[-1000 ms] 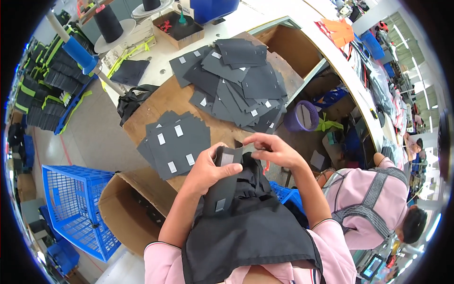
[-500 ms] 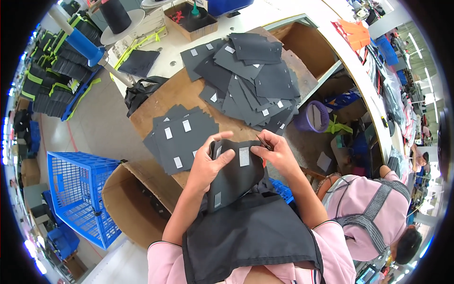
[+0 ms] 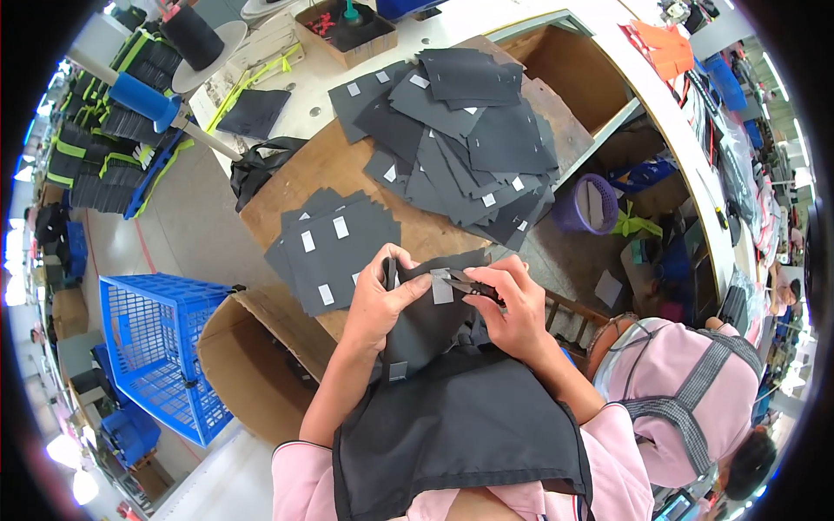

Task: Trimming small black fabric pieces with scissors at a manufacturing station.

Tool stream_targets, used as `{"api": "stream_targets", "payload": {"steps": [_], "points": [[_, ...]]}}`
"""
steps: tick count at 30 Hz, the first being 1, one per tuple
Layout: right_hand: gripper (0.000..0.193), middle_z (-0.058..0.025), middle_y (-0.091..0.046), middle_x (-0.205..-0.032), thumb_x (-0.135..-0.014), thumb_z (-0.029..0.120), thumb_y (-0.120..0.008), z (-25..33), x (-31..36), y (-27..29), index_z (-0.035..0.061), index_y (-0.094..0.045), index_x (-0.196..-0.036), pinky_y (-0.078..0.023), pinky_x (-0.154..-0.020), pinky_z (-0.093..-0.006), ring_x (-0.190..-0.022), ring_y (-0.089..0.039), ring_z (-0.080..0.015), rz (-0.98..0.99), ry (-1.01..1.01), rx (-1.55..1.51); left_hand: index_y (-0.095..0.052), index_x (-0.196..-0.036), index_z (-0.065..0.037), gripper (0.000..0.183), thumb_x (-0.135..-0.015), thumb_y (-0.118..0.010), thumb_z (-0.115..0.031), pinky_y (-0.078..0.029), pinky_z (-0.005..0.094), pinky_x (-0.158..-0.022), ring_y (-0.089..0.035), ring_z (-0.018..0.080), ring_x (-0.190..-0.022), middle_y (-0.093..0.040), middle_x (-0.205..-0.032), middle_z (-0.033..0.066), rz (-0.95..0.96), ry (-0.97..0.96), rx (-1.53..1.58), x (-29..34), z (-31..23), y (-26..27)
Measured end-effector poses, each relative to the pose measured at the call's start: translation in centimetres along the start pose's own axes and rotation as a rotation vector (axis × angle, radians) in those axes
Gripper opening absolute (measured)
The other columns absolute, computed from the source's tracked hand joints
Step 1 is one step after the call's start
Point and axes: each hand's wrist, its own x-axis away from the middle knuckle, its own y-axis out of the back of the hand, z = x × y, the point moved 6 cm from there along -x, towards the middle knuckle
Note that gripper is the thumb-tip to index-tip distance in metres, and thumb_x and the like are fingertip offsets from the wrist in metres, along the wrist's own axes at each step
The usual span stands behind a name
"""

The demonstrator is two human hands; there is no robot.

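My left hand (image 3: 388, 291) pinches a dark grey fabric panel (image 3: 426, 328) by its upper edge, thumb on the front. Small pale rectangular patches sit on the panel, one (image 3: 442, 290) close to my left thumb and another near the lower left corner. In my right hand (image 3: 512, 304) is a pair of dark thread snips (image 3: 473, 287), gripped in closed fingers. Their tips meet the upper part of the pale patch; whether they cut a thread there is too small to tell. The panel's lower part hangs above my black apron (image 3: 460, 425).
A neat stack of grey panels (image 3: 326, 260) and a larger loose heap (image 3: 469, 148) lie on the wooden board. Left of me stand an open cardboard box (image 3: 239, 373) and a blue crate (image 3: 165, 347). A purple basket (image 3: 584, 204) stands right; a person in pink (image 3: 678, 399) sits nearby.
My right hand has swung the snips leftward, from pointing up beside the panel's edge to lying at the patch. My left hand keeps its grip on the panel.
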Motion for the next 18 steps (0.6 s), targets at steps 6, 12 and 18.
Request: {"api": "stream_targets", "payload": {"steps": [6, 12, 18], "points": [[0.034, -0.0084, -0.056, -0.077, -0.065, 0.000, -0.073, 0.2, 0.8, 0.2, 0.0053, -0.063, -0.097, -0.042, -0.057, -0.0303, -0.061, -0.053, -0.0221, -0.066, 0.035, 0.098, -0.048, -0.082, -0.009, 0.026, -0.075, -0.072, -0.011, -0.033, 0.0182, -0.060, -0.041, 0.0027, -0.067, -0.046, -0.071, -0.0064, -0.017, -0.013, -0.016, 0.0, 0.0, -0.4], [0.032, -0.0071, -0.055, -0.076, -0.065, 0.002, -0.071, 0.7, 1.0, 0.8, 0.0063, -0.064, -0.096, -0.044, -0.054, -0.0318, -0.060, -0.055, -0.0232, -0.107, 0.036, 0.114, -0.048, -0.084, -0.008, 0.025, -0.076, -0.071, -0.010, -0.033, 0.0180, -0.058, -0.041, 0.0023, -0.065, -0.047, -0.071, -0.0060, -0.015, -0.040, -0.101, 0.4, -0.7, -0.9], [0.034, -0.0050, -0.052, -0.073, -0.069, -0.002, -0.069, 0.3, 1.1, 0.7, 0.0049, -0.060, -0.101, -0.043, -0.052, -0.0299, -0.058, -0.053, -0.0198, -0.173, 0.075, 0.085, -0.050, -0.088, -0.008, 0.025, -0.075, -0.071, -0.008, -0.033, 0.0192, -0.058, -0.041, 0.0032, -0.066, -0.047, -0.073, -0.0055, -0.067, -0.067, -0.134, 0.5, -1.0, 0.1]]}}
